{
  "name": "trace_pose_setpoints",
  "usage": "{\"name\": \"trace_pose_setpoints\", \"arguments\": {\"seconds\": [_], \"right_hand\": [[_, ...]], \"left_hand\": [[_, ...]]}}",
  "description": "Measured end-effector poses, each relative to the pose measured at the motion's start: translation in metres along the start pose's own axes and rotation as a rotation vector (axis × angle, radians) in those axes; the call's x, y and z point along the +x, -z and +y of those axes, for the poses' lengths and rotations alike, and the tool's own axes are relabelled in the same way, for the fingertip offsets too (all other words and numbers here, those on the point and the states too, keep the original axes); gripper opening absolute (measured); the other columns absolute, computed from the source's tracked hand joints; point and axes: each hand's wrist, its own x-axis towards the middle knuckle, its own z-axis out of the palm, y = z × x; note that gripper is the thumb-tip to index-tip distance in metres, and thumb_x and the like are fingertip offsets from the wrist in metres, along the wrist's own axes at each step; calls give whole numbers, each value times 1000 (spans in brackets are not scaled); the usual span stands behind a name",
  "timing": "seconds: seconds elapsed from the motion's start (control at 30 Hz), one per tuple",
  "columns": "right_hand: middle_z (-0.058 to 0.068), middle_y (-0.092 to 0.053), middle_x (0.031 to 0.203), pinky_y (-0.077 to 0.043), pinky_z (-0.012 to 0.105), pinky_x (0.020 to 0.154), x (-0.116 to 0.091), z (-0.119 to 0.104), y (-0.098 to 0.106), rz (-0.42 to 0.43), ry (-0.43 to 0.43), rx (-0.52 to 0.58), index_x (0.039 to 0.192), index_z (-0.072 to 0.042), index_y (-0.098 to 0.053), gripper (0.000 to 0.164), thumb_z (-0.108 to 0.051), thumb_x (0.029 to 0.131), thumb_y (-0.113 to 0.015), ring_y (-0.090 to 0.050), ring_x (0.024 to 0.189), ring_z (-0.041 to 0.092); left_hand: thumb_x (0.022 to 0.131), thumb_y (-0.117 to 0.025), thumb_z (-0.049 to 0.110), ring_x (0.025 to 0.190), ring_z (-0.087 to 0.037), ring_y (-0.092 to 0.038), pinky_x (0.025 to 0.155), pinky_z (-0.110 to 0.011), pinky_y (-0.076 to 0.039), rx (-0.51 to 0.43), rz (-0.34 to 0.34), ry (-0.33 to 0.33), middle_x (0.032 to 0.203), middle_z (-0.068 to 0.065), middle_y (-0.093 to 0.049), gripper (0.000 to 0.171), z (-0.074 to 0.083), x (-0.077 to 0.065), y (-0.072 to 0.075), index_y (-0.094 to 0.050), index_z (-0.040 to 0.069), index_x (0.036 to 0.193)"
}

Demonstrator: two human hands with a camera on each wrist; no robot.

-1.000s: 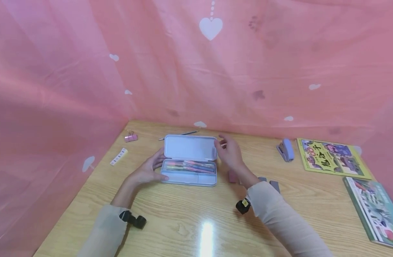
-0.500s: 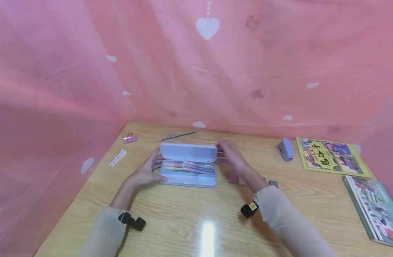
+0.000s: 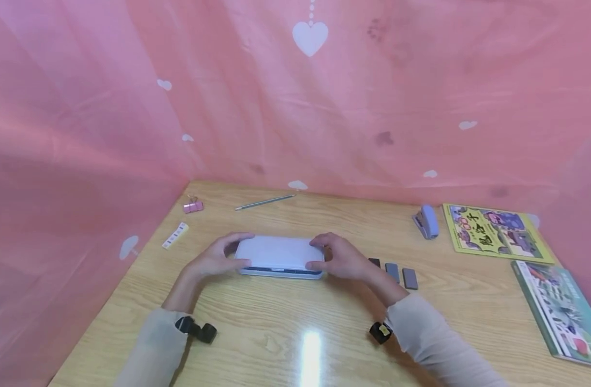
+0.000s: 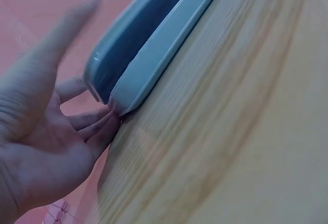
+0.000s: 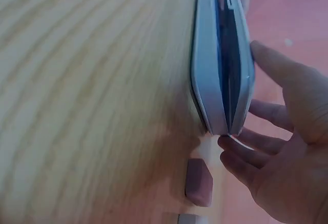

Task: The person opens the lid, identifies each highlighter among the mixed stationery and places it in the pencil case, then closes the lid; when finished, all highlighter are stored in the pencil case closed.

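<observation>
A pale blue pencil case (image 3: pixel 278 251) lies on the wooden table in the head view, its lid lowered nearly onto the base. A narrow gap still runs along the front, and both wrist views show it at the case's ends. My left hand (image 3: pixel 218 257) spans the left end, thumb toward the front and fingers at the back; its fingertips touch the base corner in the left wrist view. At the other end, my right hand (image 3: pixel 341 258) holds the case, its thumb on the lid and its fingers around the back corner. The contents are hidden under the lid.
Behind the case lies a slim pencil (image 3: pixel 265 202). To the left are a pink binder clip (image 3: pixel 194 207) and a patterned white strip (image 3: pixel 175 235). Small dark blocks (image 3: pixel 410 278) sit by my right forearm. Farther right are a purple stapler (image 3: pixel 426 222), a yellow book (image 3: pixel 498 233) and a green-spined book (image 3: pixel 561 312).
The lid has swung forward and down from standing open, covering the pens inside. My right hand has come forward and down with it, and my left hand's fingers have risen to lid level.
</observation>
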Motion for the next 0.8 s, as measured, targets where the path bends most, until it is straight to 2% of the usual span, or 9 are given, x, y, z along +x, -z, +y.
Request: {"name": "trace_pose_setpoints", "arguments": {"seconds": [0.1, 0.27, 0.37, 0.53, 0.67, 0.8], "right_hand": [[10, -51, 133, -43, 45, 103, 0, -1, -4, 6, 17, -64, 128, -9, -58, 64, -44, 77, -75, -48, 122, 26], [15, -47, 137, -42, 46, 105, -2, -3, -7, 16, 3, -98, 129, -8, -56, 65, -40, 77, -76, -46, 125, 31], [14, -47, 136, -42, 46, 104, -3, -5, -7, 13, -1, -116, 130, -8, -56, 64, -38, 77, -76, -47, 124, 31], [14, -48, 134, -50, 38, 92, -3, -11, -9, 0, 3, -141, 130, -8, -56, 64, -35, 77, -78, -54, 108, 25], [13, -48, 134, -51, 33, 85, -3, -14, -10, 0, 12, -173, 131, -8, -56, 65, -35, 76, -78, -55, 99, 21], [14, -46, 137, -49, 37, 93, -4, -14, -9, -2, 28, -189, 132, -8, -54, 65, -36, 78, -76, -53, 109, 25]], "left_hand": [[75, -80, 29, 138, -31, -30, 116, -47, -24, 3, 0, -7, 145, -7, -41, 69, -1, 1, -1, -50, 17, 136], [74, -80, 24, 139, -32, -29, 116, -48, -23, -24, -8, 13, 148, -8, -37, 78, -3, 3, -3, -42, 14, 141], [74, -80, 23, 139, -34, -26, 116, -48, -22, -7, -10, 29, 149, -10, -34, 79, -2, 3, -4, -40, 13, 142], [73, -81, 22, 141, -34, -22, 116, -47, -20, 29, -15, 54, 150, -11, -30, 81, 3, -2, -5, -39, 14, 143], [73, -81, 23, 142, -32, -21, 117, -44, -21, 43, -16, 72, 151, -10, -29, 83, 6, -4, -4, -38, 16, 144], [72, -81, 24, 141, -32, -23, 116, -44, -22, 55, 1, 81, 150, -9, -30, 83, 7, -5, -5, -39, 18, 143]]}}
